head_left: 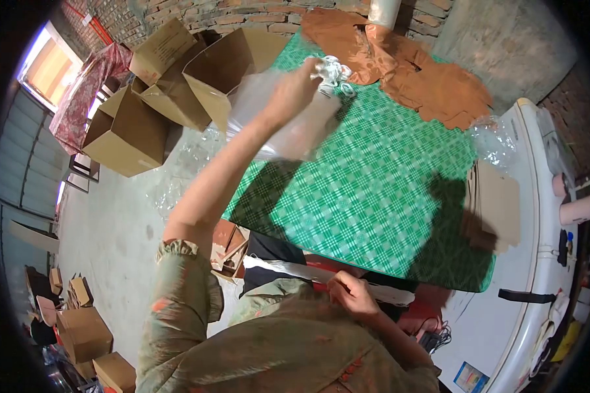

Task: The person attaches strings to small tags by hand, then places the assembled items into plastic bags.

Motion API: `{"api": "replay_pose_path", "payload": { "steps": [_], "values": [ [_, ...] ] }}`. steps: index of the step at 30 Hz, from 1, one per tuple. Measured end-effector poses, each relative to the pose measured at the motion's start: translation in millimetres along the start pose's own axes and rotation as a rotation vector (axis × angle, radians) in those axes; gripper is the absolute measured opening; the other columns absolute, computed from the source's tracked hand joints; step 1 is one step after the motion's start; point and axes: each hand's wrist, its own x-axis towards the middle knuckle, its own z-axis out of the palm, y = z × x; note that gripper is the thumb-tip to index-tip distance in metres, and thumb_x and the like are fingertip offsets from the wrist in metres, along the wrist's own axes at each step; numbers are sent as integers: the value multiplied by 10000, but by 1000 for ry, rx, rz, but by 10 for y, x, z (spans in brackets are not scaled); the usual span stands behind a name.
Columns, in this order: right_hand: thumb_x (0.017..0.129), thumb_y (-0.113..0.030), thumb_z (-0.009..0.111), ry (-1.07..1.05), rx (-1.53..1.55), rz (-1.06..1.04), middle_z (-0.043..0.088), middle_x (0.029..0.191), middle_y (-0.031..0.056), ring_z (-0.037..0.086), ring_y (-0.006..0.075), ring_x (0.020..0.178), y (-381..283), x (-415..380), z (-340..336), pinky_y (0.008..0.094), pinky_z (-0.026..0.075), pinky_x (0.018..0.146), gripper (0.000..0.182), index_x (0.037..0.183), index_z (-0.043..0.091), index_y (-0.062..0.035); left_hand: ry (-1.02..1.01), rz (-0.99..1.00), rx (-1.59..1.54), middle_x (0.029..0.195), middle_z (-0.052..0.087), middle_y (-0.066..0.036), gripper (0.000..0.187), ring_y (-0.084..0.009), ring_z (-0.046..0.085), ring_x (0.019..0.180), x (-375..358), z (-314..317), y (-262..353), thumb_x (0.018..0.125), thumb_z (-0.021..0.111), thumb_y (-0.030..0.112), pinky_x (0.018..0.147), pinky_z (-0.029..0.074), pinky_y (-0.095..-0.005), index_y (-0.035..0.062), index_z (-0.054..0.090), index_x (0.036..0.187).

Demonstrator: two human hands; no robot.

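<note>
My left hand reaches across the table, with its fingers closed at a tangled bundle of white strings. Slight blur hides how much of the bundle is in my fingertips. Below that hand lies a stack of clear plastic bags, overhanging the table's left edge. My right hand is close to my body at the table's front edge. Its fingers are curled together, and whatever they may hold is hidden. The green checked cloth covers the tabletop.
Brown leather-like pieces lie at the back beneath a white pipe. Flat cardboard pieces rest on the right beside a white appliance-like surface. Open cardboard boxes stand left. Loose clear plastic is on the floor.
</note>
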Motion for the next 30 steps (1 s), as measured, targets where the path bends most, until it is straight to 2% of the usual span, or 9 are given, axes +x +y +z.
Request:
{"api": "replay_pose_path", "payload": {
  "steps": [2, 3, 6, 9, 11, 14, 18, 23, 30],
  "values": [
    [975, -127, 545, -57, 91, 175, 630, 700, 27, 599, 80, 645, -8, -21, -38, 261, 484, 608, 128, 947, 598, -14, 76, 28, -58, 1085, 700, -165, 416, -305, 714, 841, 112, -18, -94, 884, 677, 99, 682, 555, -415, 109, 522, 1270],
    [969, -149, 528, -47, 129, 194, 644, 730, 67, 625, 148, 660, -20, -21, -52, 303, 495, 634, 150, 929, 606, -27, 38, -87, -71, 1145, 699, -134, 484, -255, 719, 912, 96, -27, -112, 879, 693, 105, 703, 568, -384, 117, 521, 1331],
    [946, -153, 554, 115, -311, 49, 650, 776, 120, 640, 237, 704, 298, 35, -68, 343, 500, 665, 134, 919, 620, -39, -22, -50, -111, 1127, 705, -128, 410, -236, 714, 941, -275, -76, -80, 897, 682, 110, 699, 567, -368, 116, 570, 1291],
    [965, -296, 565, 147, -437, 158, 655, 872, 169, 639, 307, 766, 881, 25, -132, 387, 498, 717, 252, 1022, 674, -76, -236, -321, -309, 1051, 720, -92, 253, -157, 698, 883, -920, -404, 460, 936, 650, 131, 695, 548, -297, 37, 644, 1170],
    [950, -425, 569, 197, -589, 124, 648, 780, 210, 649, 348, 705, 1078, 29, -223, 435, 488, 660, 383, 984, 702, -67, -358, -419, -398, 992, 726, -76, 193, -130, 684, 844, -1386, -669, 760, 947, 639, 135, 691, 536, -273, 7, 675, 1087],
    [974, -365, 527, 230, -637, -65, 677, 873, 187, 648, 380, 815, 1170, 41, -309, 441, 493, 729, 344, 971, 690, -62, -481, -486, -495, 881, 725, -56, 179, -105, 656, 757, -2046, -1072, 1161, 961, 631, 141, 669, 516, -246, -10, 721, 930],
    [943, -265, 563, -45, -556, 239, 667, 932, 176, 631, 378, 916, 958, 156, -251, 446, 483, 798, 228, 1003, 656, -65, -540, -756, -633, 845, 707, -60, 190, -90, 637, 750, -2785, -1213, 1284, 946, 659, 148, 619, 495, -243, -35, 712, 944],
    [906, -198, 602, -91, -648, 34, 657, 892, 156, 629, 374, 861, 1233, 293, -107, 468, 485, 762, 130, 940, 640, -79, -540, -462, -175, 879, 695, -140, 144, -308, 651, 834, -3386, -981, 1032, 841, 714, 74, 742, 527, -382, 27, 736, 976],
    [902, -166, 613, 120, -608, -67, 630, 802, 141, 612, 347, 787, 1191, 276, -121, 438, 463, 709, 98, 915, 620, -69, -539, -328, -138, 879, 635, -133, 134, -334, 590, 901, -3491, -622, 1067, 791, 695, 57, 825, 478, -425, 61, 716, 924]
  ]
}}
